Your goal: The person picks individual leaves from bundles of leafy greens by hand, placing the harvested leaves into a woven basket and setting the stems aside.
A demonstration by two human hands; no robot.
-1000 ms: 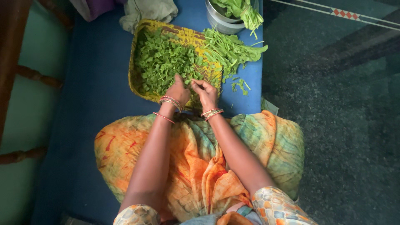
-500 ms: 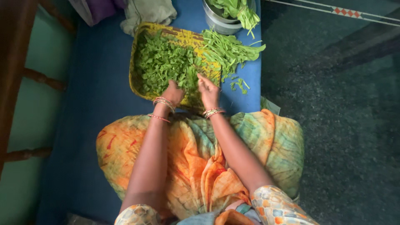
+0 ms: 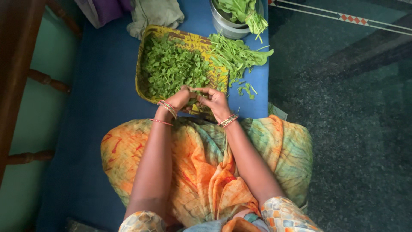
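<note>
The left hand [image 3: 179, 99] and the right hand [image 3: 214, 101] are brought close together over the near edge of a yellow woven tray [image 3: 146, 92], fingertips facing each other. A thin green stem [image 3: 195, 90] is pinched between the curled fingers of both hands, so each hand is closed on it. Bangles [image 3: 166, 106] are worn on the left wrist, and more on the right. Just beyond the hands, the tray is filled with a heap of plucked green leaves [image 3: 171, 66]. To the right of the tray, touching its far right edge, a bundle of leafy stalks [image 3: 236, 51] is laid on the blue mattress [image 3: 103, 86], with a few loose scraps near it. Farther off, a steel pot [image 3: 229, 25] holding more greens is set at the far edge. A crumpled grey cloth [image 3: 154, 13] is seen far left of the pot. An orange and green garment [image 3: 201, 167] is draped over the lap nearest the camera.
</note>
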